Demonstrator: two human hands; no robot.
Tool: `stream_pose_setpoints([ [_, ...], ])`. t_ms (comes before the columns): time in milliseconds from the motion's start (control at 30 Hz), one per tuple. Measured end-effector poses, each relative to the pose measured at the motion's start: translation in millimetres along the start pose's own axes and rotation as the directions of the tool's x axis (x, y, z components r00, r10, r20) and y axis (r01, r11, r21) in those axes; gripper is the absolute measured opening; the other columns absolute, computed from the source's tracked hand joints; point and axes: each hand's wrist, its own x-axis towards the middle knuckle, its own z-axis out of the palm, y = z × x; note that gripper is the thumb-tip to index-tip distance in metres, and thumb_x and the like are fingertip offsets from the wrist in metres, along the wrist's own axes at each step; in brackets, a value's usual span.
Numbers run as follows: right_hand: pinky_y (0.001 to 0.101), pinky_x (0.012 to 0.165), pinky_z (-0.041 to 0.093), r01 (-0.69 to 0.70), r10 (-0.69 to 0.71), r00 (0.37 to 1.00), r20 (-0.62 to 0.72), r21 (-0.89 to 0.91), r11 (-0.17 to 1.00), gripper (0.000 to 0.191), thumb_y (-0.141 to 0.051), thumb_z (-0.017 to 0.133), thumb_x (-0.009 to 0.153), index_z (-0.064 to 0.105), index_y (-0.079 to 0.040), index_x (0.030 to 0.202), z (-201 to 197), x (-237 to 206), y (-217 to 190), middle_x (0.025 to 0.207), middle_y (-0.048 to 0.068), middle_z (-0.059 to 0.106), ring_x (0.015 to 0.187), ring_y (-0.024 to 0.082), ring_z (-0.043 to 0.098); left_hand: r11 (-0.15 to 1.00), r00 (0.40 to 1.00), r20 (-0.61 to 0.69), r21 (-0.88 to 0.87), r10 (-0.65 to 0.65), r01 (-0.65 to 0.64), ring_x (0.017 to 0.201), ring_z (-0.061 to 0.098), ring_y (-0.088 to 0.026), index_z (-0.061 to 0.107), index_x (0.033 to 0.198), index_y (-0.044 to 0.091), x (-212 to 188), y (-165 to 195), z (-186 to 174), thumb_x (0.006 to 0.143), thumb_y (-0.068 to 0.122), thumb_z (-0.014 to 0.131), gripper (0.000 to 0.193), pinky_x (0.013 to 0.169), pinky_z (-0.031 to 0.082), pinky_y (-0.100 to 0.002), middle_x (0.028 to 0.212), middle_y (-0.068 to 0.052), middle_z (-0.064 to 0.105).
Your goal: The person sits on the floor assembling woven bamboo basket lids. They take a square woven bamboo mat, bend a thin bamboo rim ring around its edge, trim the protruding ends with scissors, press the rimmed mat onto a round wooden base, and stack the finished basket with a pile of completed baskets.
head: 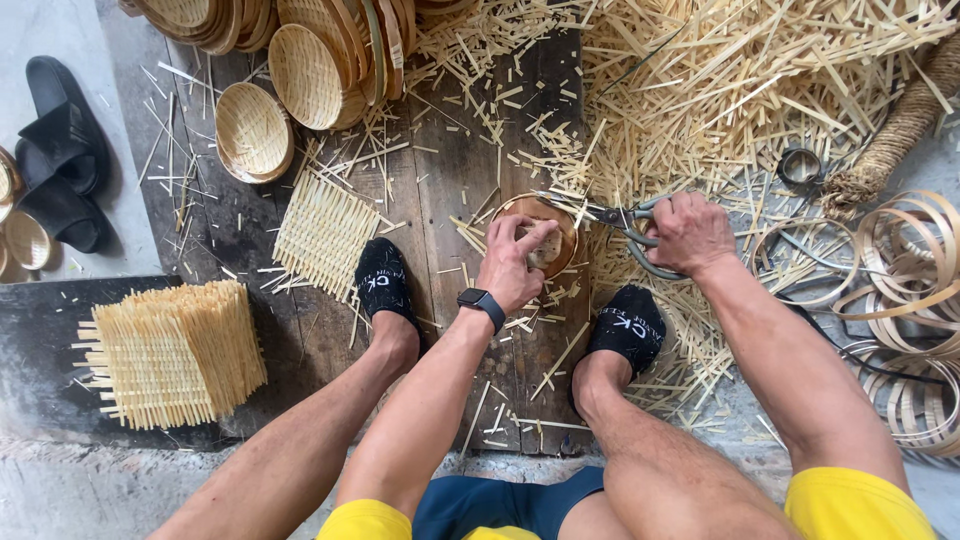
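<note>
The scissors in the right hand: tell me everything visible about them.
The scissors are metal with grey-green looped handles. They lie nearly level, blades pointing left and slightly parted at the rim of the small round basket. The right hand wraps the handles and hides much of them. The left hand presses the basket down. Trimmed bamboo strips lie beneath.

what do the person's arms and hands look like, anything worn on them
Both arms are bare, with no sleeves and no gloves. The left hand has a dark smartwatch with a black band strapped at the wrist. The right hand shows no watch, ring or band.
</note>
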Motion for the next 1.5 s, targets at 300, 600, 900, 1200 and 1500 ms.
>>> stream_pose_setpoints([
  [300, 0.0312, 0.057, 0.05, -0.006, 0.016, 0.993, 0.118, -0.088, 0.996, 0.01, -0.018, 0.062, 0.087, 0.06, -0.009, 0.082, -1, 21, -13, 0.074, 0.007, 0.058, 0.066, 0.017, 0.057, 0.991, 0.997, 0.076, 0.135, -0.027, 0.016, 0.136, 0.037, -0.041, 0.073, 0.126, 0.028, 6, 7, -12, 0.06, -0.013, 0.065, 0.078, 0.118, 0.041, -0.047, 0.145, -0.017, 0.041],
  [600, 0.0349, 0.057, 0.051, -0.019, 0.017, 0.998, 0.053, 0.03, 0.999, 0.034, -0.038, 0.069, 0.078, 0.065, -0.005, 0.082, -3, 10, -12, 0.073, 0.011, 0.061, 0.066, 0.021, 0.058, 0.996, 0.996, 0.034, 0.027, -0.084, 0.083, 0.137, 0.03, -0.045, 0.076, 0.119, 0.029, 1, 11, -6, 0.065, -0.002, 0.076, 0.062, 0.118, 0.037, -0.05, 0.149, -0.018, 0.033],
  [900, 0.0312, 0.056, 0.051, -0.041, 0.055, 0.97, 0.236, -0.066, 0.997, 0.026, -0.034, 0.06, 0.092, 0.062, -0.009, 0.085, -3, 13, -9, 0.077, 0.006, 0.058, 0.066, 0.017, 0.057, 0.995, 0.975, 0.212, 0.063, 0.062, -0.077, 0.139, 0.032, -0.045, 0.079, 0.115, 0.027, 6, -1, -15, 0.062, -0.002, 0.07, 0.061, 0.12, 0.034, -0.049, 0.153, -0.016, 0.034],
  [1200, 0.0477, 0.072, 0.054, -0.429, 0.253, 0.812, 0.525, 0.246, 0.869, 0.05, -0.058, 0.075, 0.081, 0.07, -0.009, 0.086, -18, -28, 47, 0.08, 0.015, 0.068, 0.074, 0.029, 0.066, 0.997, 0.987, 0.155, 0.063, -0.051, 0.042, 0.136, 0.037, -0.041, 0.077, 0.118, 0.032, 1, 10, -21, 0.063, 0.014, 0.082, 0.058, 0.118, 0.036, -0.045, 0.15, -0.013, 0.037],
  [1500, 0.0414, 0.075, 0.057, -0.39, -0.148, 0.404, 0.903, 0.316, 0.865, 0.058, -0.061, 0.092, 0.05, 0.086, -0.014, 0.084, -6, -26, 63, 0.087, 0.011, 0.081, 0.082, 0.025, 0.073, 0.978, 0.99, -0.011, 0.15, -0.143, 0.143, 0.125, 0.04, -0.043, 0.071, 0.128, 0.034, 1, 15, -6, 0.072, 0.041, 0.09, 0.059, 0.108, 0.042, -0.053, 0.141, -0.02, 0.04],
])
